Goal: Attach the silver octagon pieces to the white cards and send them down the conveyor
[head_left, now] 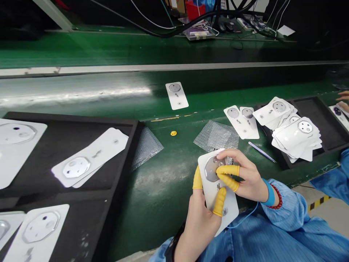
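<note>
A white phone back cover point(211, 193), with a silvery eight-sided camera area point(209, 171) near its top, is tilted in front of my body. My left hand point(201, 214) grips its lower half, thumb across the face and a finger behind the left edge. My right hand point(249, 178) is closed in a pinch over the camera area, with a bare fingertip resting near its top. Whatever lies between the pinching fingers is hidden. Both hands wear yellow finger cots, and a blue band with a cord circles the right wrist.
Black trays point(131, 145) hold more covers at left; another tray point(316, 103) at right bears a pile of covers point(297, 140). Nearby lie tweezers point(262, 152), bubble wrap point(215, 134), a yellow finger cot point(173, 133) and a single cover point(177, 100). Another person's hand point(344, 102) shows at far right.
</note>
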`<state>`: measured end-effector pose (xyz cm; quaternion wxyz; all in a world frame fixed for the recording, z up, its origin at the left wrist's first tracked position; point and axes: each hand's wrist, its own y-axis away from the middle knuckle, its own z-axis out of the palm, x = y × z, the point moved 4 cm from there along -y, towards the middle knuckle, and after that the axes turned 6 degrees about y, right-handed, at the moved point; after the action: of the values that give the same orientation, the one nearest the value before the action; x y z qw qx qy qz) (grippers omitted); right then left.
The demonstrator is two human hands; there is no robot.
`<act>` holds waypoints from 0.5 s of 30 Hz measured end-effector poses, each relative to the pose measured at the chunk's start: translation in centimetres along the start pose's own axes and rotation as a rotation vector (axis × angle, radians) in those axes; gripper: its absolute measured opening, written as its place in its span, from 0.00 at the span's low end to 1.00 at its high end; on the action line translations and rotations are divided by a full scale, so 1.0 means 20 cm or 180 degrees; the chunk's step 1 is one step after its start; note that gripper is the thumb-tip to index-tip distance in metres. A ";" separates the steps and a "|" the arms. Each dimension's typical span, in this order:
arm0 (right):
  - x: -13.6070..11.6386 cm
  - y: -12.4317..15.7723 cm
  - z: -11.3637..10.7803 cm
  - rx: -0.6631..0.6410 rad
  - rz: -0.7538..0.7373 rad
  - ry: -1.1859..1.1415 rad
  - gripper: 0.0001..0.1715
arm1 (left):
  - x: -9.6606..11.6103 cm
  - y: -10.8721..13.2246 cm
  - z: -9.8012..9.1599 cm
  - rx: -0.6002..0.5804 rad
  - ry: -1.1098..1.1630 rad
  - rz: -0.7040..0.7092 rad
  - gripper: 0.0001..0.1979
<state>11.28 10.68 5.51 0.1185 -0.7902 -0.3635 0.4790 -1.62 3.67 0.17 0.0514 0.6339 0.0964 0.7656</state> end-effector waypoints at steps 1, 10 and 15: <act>0.00 0.00 -0.01 -0.0052 -0.0031 -0.0004 0.11 | 0.01 0.00 0.00 -0.0007 -0.0025 0.0037 0.35; -0.08 -0.01 -0.02 -0.0542 -0.0443 0.1245 0.18 | 0.04 0.00 0.00 0.0039 -0.0385 0.0151 0.36; -0.16 0.03 0.01 -0.0735 -0.1021 0.2129 0.21 | 0.03 0.00 -0.02 0.0180 -0.0483 0.0231 0.39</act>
<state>10.42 8.02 7.29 0.2142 -0.8440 -0.4753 0.1263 -2.14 3.76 0.60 0.0128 0.6943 0.0908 0.7138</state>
